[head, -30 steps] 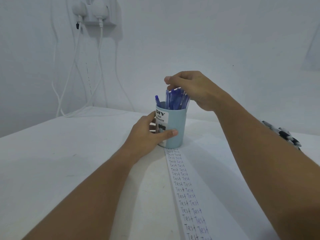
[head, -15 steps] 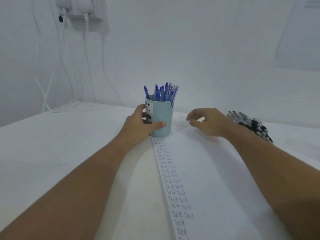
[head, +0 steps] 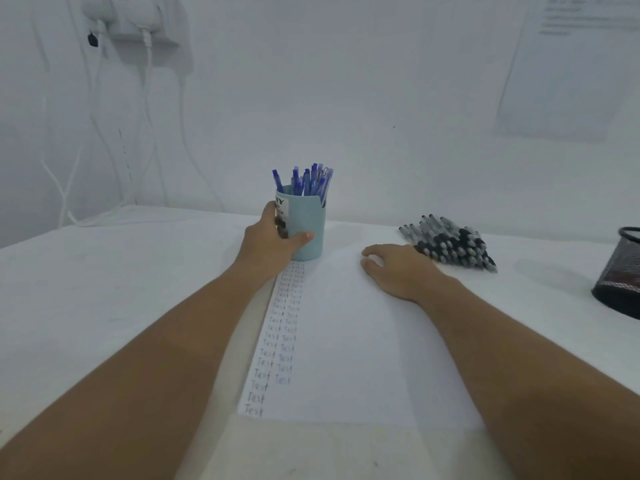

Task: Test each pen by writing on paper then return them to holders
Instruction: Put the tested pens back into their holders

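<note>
A light blue pen holder [head: 308, 225] stands at the far end of the white paper [head: 349, 341], filled with several blue pens [head: 306, 181]. My left hand [head: 268, 242] grips the holder from its left side, thumb across the front. My right hand [head: 394, 268] rests on the paper with fingers loosely curled, holding nothing. A pile of several black pens [head: 450, 242] lies just beyond my right hand. The paper's left edge carries columns of the handwritten word "Test" [head: 280, 334].
A black mesh holder [head: 620, 275] stands at the right edge of the white table [head: 104, 289]. Wall sockets with white plugs [head: 138, 19] and hanging cables [head: 100, 133] are at the upper left. A sheet of paper [head: 568, 71] is stuck on the wall, upper right.
My right hand left the blue pens in the holder and came down onto the paper near the black pens. My left hand kept its grip on the holder.
</note>
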Available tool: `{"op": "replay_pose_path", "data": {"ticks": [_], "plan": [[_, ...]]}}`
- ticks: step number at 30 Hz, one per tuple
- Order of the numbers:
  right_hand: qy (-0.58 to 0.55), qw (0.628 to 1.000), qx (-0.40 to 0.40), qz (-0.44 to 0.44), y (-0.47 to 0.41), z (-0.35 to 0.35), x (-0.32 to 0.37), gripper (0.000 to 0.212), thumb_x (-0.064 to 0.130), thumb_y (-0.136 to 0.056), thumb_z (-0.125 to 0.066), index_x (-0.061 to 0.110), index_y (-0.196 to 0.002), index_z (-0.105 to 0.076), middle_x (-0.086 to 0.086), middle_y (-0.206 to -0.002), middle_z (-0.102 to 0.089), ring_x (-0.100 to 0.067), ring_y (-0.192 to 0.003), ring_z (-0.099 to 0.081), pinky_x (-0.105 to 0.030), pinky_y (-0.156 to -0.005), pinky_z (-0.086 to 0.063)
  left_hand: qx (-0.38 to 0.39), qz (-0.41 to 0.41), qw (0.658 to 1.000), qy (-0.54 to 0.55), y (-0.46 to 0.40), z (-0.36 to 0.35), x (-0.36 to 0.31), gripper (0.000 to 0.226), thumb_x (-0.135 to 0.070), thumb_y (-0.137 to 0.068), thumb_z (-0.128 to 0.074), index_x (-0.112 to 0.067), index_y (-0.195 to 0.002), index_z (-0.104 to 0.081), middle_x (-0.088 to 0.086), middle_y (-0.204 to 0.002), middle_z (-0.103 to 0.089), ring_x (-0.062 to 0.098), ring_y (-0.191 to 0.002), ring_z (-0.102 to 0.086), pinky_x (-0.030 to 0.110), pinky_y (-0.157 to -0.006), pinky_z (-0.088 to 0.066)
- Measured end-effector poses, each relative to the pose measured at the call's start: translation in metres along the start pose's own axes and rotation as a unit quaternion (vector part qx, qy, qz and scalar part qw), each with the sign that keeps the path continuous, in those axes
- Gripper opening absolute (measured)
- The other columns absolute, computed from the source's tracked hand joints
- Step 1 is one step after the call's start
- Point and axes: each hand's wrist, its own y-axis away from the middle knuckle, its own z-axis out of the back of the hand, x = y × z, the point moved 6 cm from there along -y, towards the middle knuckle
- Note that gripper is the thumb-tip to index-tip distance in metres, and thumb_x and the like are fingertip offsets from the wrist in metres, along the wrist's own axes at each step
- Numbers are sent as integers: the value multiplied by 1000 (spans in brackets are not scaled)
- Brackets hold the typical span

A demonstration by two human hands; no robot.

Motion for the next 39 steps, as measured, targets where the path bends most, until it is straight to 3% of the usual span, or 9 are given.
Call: {"op": "replay_pose_path", "data": {"ticks": [5, 8, 12, 16, 19, 22, 27, 35, 39], "plan": [[-13, 1000, -5, -8, 2, 0, 0, 43, 44, -101, -35, 27, -136, -54, 1, -140, -55, -24, -131, -45, -38, -108, -37, 1, -3, 1000, -31, -1, -1, 3, 63, -28, -81, -72, -16, -133, -40, 0, -117, -54, 19, -103, -56, 29, -83, -47], [-76, 996, -39, -14, 5, 10, -4, 40, 43, -101, -39, 23, -132, -56, -3, -132, -59, -22, -125, -48, -32, -99, -38, -70, 4, 992, -109, -1, 7, 3, 75, -31, -74, -77, -9, -133, -36, 10, -127, -42, 26, -114, -47, 37, -92, -45], [-86, 987, -126, -49, 14, 39, -21, 33, 35, -100, -44, 17, -123, -60, -7, -115, -61, -23, -115, -53, -32, -90, -39, -143, -117, 964, -192, 15, 6, -32, 44, -24, -75, -71, -5, -106, -47, 11, -108, -45, 28, -100, -44, 41, -82, -44], [-50, 969, -199, -137, 41, 81, -57, 34, 33, -99, -46, 13, -125, -57, -14, -122, -53, -32, -113, -53, -36, -88, -43, -24, -197, 965, -169, 24, -31, -63, 17, -21, -82, -64, -14, -92, -53, 1, -90, -51, 18, -83, -48, 29, -73, -43], [-52, 954, -249, -160, 68, 109, -81, 31, 25, -98, -45, 12, -125, -56, -15, -123, -51, -32, -108, -55, -33, -82, -41, 86, -202, 959, -178, 29, -61, -82, 14, -22, -83, -65, -15, -91, -56, -1, -82, -55, 16, -75, -51, 23, -66, -40], [32, 933, -286, -216, 100, 134, -104, 31, 19, -97, -46, 10, -126, -53, -16, -127, -46, -36, -106, -54, -33, -76, -36, 141, -199, 950, -194, 37, -88, -94, 16, -23, -84, -64, -15, -95, -59, -1, -86, -58, 16, -78, -51, 24, -70, -38], [169, 906, -211, -326, 136, 144, -143, 32, 9, -91, -55, 2, -122, -48, -21, -129, -41, -37, -99, -62, -34, -70, -37, 185, -184, 937, -231, 48, -113, -85, 19, -26, -85, -63, -17, -101, -58, -3, -92, -57, 15, -83, -50, 23, -71, -36], [214, 903, -270, -258, 139, 153, -143, 27, -5, -85, -57, 1, -110, -50, -21, -108, -52, -38, -85, -62, -36, -60, -39, 221, -145, 936, -233, 52, -109, -61, 23, -27, -90, -58, -24, -112, -62, -7, -109, -60, 10, -96, -54, 19, -82, -38], [112, 926, -310, -184, 118, 166, -109, 39, -1, -88, -56, 1, -126, -49, -25, -124, -49, -45, -103, -56, -40, -74, -43, 168, -110, 965, -168, 42, -90, -59, 12, -19, -90, -57, -29, -96, -61, -4, -102, -64, 15, -90, -61, 22, -74, -48]]}}
